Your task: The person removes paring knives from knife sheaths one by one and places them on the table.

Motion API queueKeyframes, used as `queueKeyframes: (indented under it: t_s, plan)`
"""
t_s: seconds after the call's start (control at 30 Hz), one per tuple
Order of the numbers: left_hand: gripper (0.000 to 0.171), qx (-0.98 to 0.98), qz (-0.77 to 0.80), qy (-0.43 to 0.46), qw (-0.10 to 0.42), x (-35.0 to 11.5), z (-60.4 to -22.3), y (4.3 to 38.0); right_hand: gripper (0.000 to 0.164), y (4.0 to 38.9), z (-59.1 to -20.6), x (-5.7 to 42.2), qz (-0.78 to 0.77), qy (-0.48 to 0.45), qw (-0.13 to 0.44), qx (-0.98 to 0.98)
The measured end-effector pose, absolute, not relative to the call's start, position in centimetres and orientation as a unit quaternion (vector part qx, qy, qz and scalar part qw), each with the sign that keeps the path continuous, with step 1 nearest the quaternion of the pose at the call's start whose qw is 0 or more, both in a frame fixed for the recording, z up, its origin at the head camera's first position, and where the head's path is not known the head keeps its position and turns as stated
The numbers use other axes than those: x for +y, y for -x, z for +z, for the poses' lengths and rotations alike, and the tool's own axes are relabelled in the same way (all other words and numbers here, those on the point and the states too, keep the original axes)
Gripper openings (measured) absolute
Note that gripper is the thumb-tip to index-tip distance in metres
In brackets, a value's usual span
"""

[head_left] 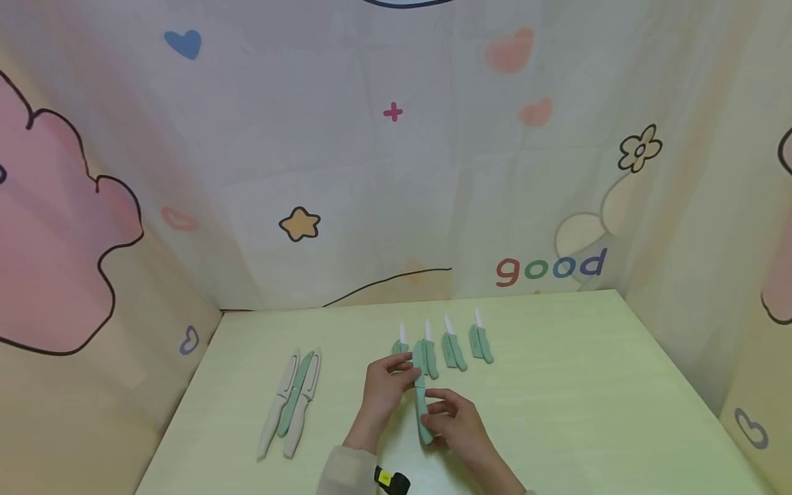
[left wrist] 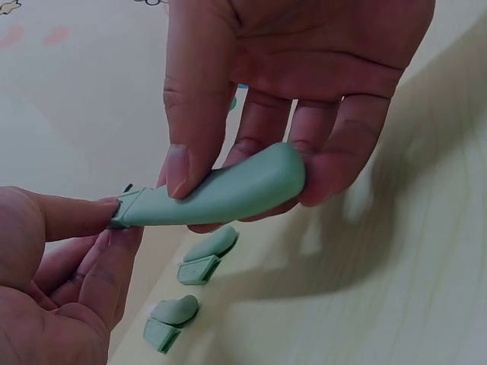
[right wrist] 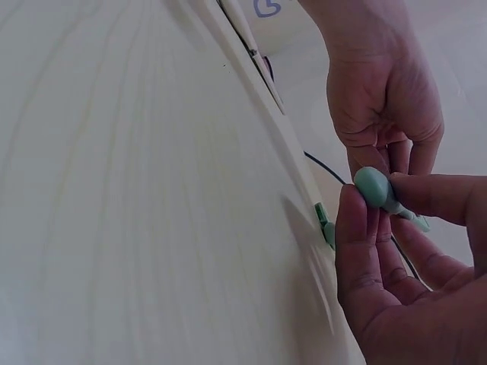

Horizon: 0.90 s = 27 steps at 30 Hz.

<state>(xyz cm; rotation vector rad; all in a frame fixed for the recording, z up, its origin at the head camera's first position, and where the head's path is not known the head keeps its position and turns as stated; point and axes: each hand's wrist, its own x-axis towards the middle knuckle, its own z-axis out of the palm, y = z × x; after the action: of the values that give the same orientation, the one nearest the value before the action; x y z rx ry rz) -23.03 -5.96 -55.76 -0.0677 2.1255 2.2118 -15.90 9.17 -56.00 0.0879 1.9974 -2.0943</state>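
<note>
Gripping a green knife (head_left: 421,399): left hand (head_left: 385,386) pinches its sheath (head_left: 419,359); right hand (head_left: 456,421), its handle (head_left: 423,416).

A pale yellow-green table (head_left: 575,399) with faint wood grain carries 2 groups of knives. Toward its left side, a green knife (head_left: 295,400) lies close between 2 off-white knives (head_left: 269,425), all slanting, handles toward the near edge. Farther back, near the middle, 4 small green-handled knives (head_left: 485,346) lie in a row, white blades toward the far edge; the 2 rightmost each have a flat green piece (head_left: 474,341) beside the handle.
</note>
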Motion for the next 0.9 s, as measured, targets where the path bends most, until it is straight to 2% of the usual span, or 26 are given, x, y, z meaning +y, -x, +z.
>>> queueKeyframes:
  t_s: [0.7, 0.9]
  plan:
    - [0.037, 0.689, 0.723, 0.022, 0.047, -5.8, -55.2, 22.5, 0.046, 15.5, -55.9, 9.5, -0.715, -0.009, 0.140, 0.685]
    - [0.034, 0.693, 0.718, 0.033, 0.051, -5.7, -53.4, 21.5, 0.046, 15.3, -56.2, 9.6, -0.712, -0.005, 0.145, 0.687]
